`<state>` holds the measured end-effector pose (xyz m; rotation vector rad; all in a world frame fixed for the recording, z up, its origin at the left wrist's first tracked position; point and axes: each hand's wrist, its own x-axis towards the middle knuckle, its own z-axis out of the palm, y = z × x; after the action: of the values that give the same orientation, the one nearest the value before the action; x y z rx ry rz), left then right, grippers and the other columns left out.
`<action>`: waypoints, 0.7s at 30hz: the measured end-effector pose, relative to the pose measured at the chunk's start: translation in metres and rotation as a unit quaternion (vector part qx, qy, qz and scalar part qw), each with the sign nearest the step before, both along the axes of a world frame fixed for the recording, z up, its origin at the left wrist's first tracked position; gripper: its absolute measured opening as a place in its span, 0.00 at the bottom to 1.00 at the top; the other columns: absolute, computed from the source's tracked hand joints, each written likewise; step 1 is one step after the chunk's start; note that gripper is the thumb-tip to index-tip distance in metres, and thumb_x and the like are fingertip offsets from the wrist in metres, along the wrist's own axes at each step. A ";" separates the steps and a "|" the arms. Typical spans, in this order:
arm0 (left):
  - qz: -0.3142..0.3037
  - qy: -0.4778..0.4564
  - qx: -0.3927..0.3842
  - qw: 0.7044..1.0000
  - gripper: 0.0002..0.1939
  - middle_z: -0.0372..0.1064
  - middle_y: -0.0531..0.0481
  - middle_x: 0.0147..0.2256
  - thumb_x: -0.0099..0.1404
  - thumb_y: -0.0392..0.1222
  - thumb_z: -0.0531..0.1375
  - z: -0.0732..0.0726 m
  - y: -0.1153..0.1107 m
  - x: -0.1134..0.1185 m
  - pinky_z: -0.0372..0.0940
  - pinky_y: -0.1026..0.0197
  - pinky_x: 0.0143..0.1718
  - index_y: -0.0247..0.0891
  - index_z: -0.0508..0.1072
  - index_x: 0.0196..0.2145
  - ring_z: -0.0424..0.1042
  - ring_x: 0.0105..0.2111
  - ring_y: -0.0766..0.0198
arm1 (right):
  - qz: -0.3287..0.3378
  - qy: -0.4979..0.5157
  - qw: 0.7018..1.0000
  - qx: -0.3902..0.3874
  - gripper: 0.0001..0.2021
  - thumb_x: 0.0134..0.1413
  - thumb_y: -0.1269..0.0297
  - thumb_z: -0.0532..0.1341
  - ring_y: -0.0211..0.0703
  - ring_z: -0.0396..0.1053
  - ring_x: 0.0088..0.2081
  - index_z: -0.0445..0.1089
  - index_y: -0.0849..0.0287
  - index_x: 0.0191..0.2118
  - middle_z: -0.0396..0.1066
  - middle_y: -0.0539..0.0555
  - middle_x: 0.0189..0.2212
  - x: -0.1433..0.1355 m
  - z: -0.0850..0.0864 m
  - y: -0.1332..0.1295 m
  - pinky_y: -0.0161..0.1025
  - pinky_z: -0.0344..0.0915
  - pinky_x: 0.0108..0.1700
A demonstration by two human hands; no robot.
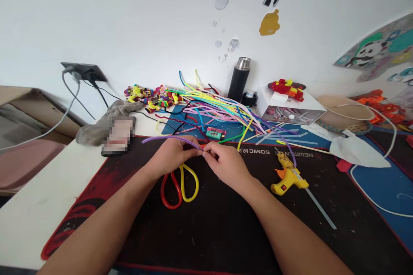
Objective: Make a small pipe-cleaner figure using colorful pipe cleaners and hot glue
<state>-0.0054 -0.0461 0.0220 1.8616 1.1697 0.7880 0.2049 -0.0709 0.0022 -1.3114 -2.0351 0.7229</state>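
Note:
My left hand is closed on a purple pipe cleaner, whose free end sticks out to the left. The fingertips of my right hand pinch it too, close against the left fingertips, with a small bit of red showing there. Just below my left hand lie scissors with a red and a yellow loop handle; their blades are hidden. To the right, a yellow glue gun rests on its side on the black desk mat, a clear glue stick jutting from its back.
Behind my hands lies a heap of coloured pipe cleaners beside a small green-and-pink box. A black flask and a white box stand at the wall. At left are a phone and small colourful figures.

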 end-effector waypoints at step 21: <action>0.049 -0.354 -0.271 0.894 0.20 0.82 0.46 0.29 0.49 0.50 0.83 -0.015 -0.002 0.018 0.75 0.65 0.32 0.34 0.83 0.31 0.78 0.28 0.65 | -0.041 0.256 0.960 -0.106 0.09 0.65 0.56 0.63 0.37 0.63 0.20 0.72 0.55 0.37 0.68 0.46 0.22 -0.006 0.002 0.000 0.35 0.59 0.23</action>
<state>0.0122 -0.0482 0.0071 0.9283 0.8771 0.9621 0.1985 -0.0710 0.0040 -1.1607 -1.5113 1.1322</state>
